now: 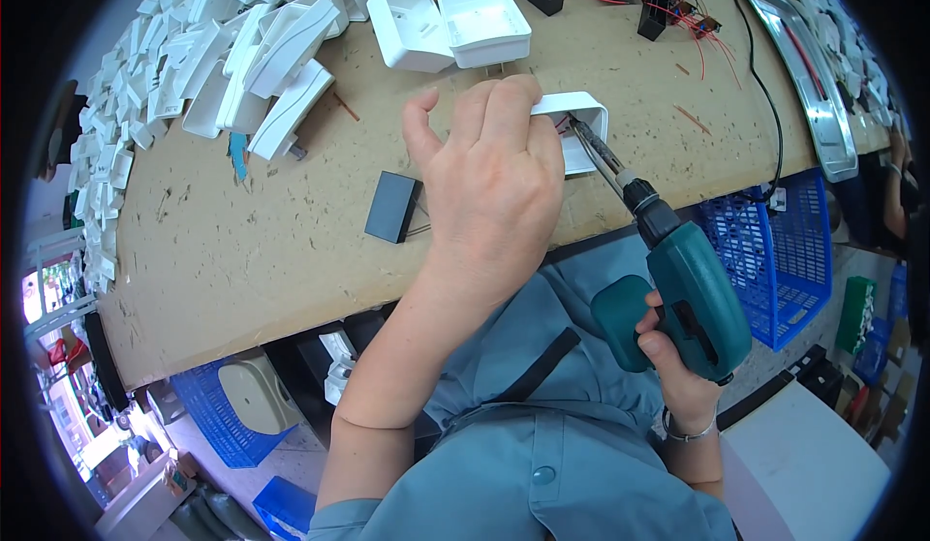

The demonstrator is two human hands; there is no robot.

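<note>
Near the front edge of the workbench [242, 270], a white casing [576, 158] sat with its hollow facing the person, whose left hand [494, 178] gripped its left side, apparently to steady it. The right hand [678, 367] was closed around the handle of a green gun-shaped tool [693, 275], slanted so its tip reached inside. A black box [391, 208] lay just beside the left hand.

Shiny metal tray [835, 149] on the counter [242, 250] at right, blue perforated plastic basket [772, 279] below, green box [856, 313] farther right
</note>
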